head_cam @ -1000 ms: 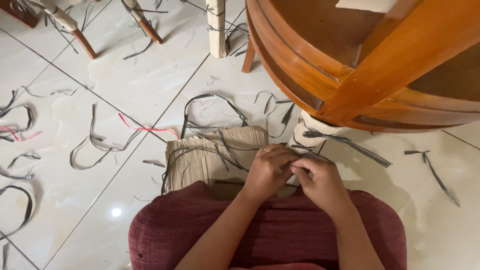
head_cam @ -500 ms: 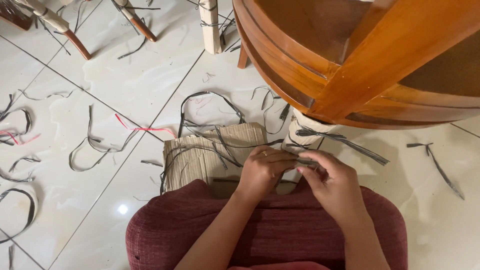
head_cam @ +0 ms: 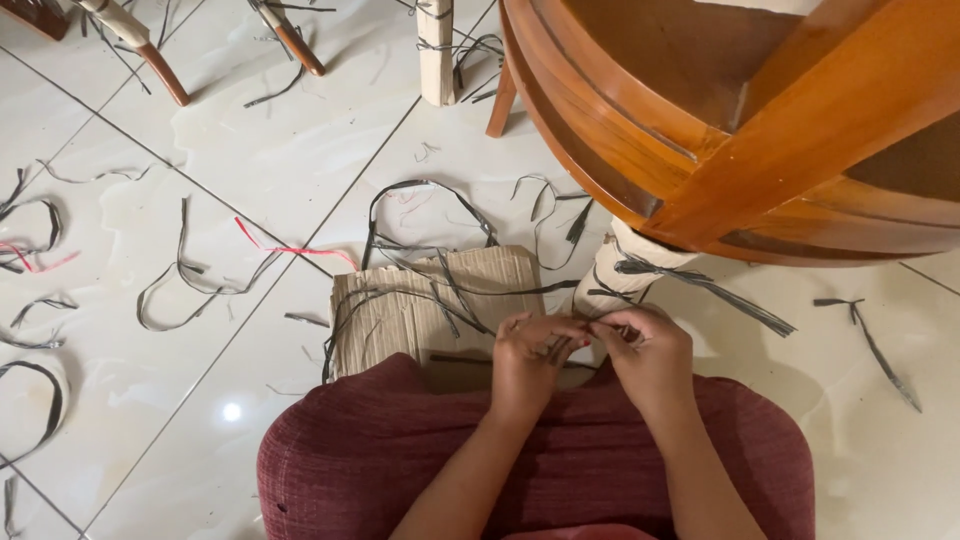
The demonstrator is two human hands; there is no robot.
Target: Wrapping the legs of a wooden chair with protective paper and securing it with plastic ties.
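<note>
My left hand point(head_cam: 530, 358) and my right hand point(head_cam: 648, 352) meet in front of me over my lap, covered in dark red cloth point(head_cam: 400, 450). Both pinch the same thin black strap point(head_cam: 575, 338) between fingertips. Just beyond my right hand stands a paper-wrapped chair leg point(head_cam: 622, 272) with black straps point(head_cam: 700, 283) tied around it and trailing right. A piece of corrugated cardboard point(head_cam: 400, 310) lies on the floor ahead of my left hand, with loose black strips across it.
A round wooden chair frame point(head_cam: 760, 130) fills the upper right. Another wrapped leg point(head_cam: 436, 60) and bare wooden legs point(head_cam: 165, 72) stand farther back. Several cut black strips point(head_cam: 190, 285) and a red strip point(head_cam: 290, 248) litter the white tiled floor point(head_cam: 250, 150).
My hands have shifted slightly right and closer together on the strap. The view has tilted a little toward the chair.
</note>
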